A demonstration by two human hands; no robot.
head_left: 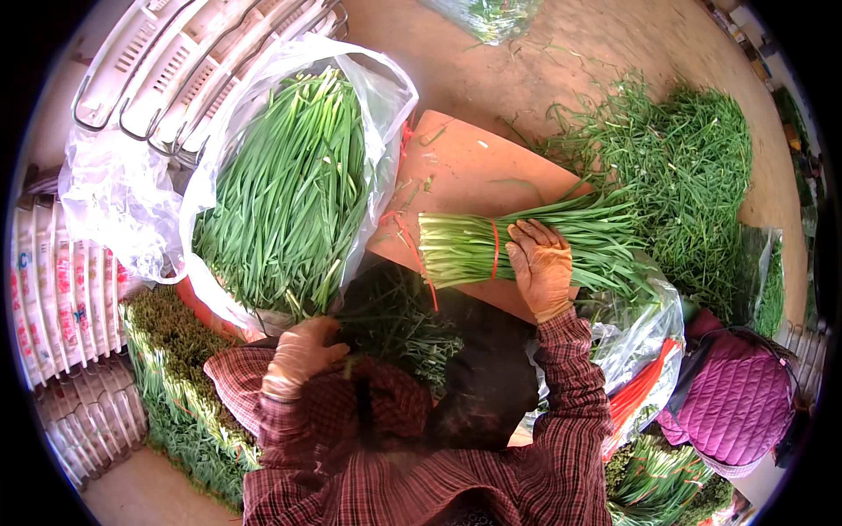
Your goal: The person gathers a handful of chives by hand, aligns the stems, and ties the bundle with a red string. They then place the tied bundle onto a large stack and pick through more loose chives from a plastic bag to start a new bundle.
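Nearest, the left hand (301,355), gloved, rests curled by the lap, just below the clear plastic bag (390,96) of loose green chives (285,193); whether it grips anything cannot be told. Right hand (539,267), also gloved, lies palm-down with fingers wrapped over the tied chive bundle (465,250). Bundle position: across the near-right edge of the orange cutting board (474,167), cut ends pointing left, leaf tips right, a red band (495,249) just left of the hand. Beyond the board's right edge, a loose chive pile (693,167) lies on the ground. White plastic baskets (167,61) stand at the far left.
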